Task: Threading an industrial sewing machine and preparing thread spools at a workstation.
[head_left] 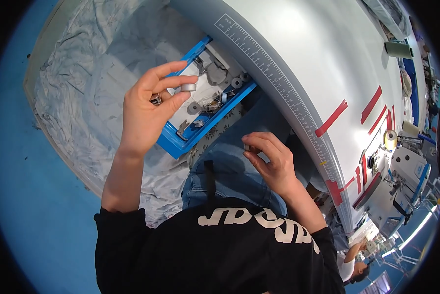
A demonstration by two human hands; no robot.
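A small silver bobbin [187,87] sits pinched between thumb and forefinger of the left hand [149,110], other fingers spread, above a blue tray [173,143] at the counter's [298,44] left edge. The right hand [271,159] pinches something tiny, unclear.

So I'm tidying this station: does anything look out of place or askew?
Mildly: the blue tray of bobbins sits tilted, overhanging crumpled grey fabric. The left hand holds a bobbin above it.
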